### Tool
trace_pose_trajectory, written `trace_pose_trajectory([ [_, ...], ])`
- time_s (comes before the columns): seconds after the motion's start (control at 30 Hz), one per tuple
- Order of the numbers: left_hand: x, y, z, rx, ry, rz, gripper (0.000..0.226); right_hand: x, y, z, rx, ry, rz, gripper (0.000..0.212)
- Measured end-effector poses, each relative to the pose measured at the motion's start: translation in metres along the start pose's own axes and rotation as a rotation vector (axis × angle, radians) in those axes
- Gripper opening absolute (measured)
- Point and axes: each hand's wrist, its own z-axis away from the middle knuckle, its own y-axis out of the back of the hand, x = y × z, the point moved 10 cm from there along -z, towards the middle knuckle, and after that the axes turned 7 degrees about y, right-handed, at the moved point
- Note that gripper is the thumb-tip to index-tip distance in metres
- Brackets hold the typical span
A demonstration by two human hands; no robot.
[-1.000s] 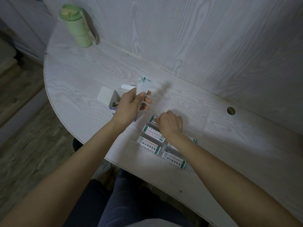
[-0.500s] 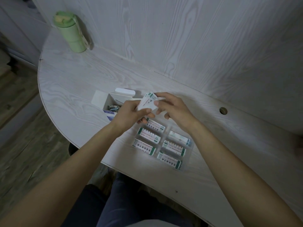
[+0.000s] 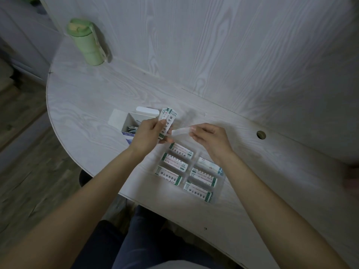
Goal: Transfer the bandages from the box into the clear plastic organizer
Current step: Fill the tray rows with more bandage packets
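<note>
Six bandages already lie in the organizer [image 3: 217,195], below both hands. Left hand [image 3: 149,134] clamps a small stack [image 3: 167,121]; right hand [image 3: 209,136] pinches one bandage [image 3: 179,131]. Best lower it flat into a compartment, label up.

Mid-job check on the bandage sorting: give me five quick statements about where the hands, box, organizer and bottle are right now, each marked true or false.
1. The left hand holds a small stack of bandages. True.
2. The right hand lies flat and empty on the table. False: it is raised, pinching a single pale strip that reaches toward the left hand.
3. The box is closed. False: its flaps are open and contents show inside.
4. The clear plastic organizer already has bandages in its compartments. True.
5. The green bottle stands beside the organizer. False: it stands far off, at the table's back left near the wall.
</note>
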Motion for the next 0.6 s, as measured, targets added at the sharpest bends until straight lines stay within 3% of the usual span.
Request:
trace_pose_trajectory([
  [0.1, -0.004, -0.002, -0.001, -0.021, 0.005, 0.08, 0.027, 0.011, 0.002, 0.001, -0.004, -0.035, -0.056, 0.006],
  [0.23, -0.005, -0.004, -0.001, -0.029, -0.019, 0.104, 0.027, 0.019, 0.012, -0.002, 0.039, -0.008, 0.26, 0.028],
  [0.4, -0.007, 0.0, -0.004, -0.001, -0.045, 0.071, 0.027, 0.032, 0.022, -0.002, 0.187, 0.032, 0.474, 0.014],
  [0.6, -0.012, 0.003, -0.004, -0.007, -0.023, 0.059, 0.026, 0.04, 0.013, 0.0, 0.282, 0.091, 0.605, 0.012],
])
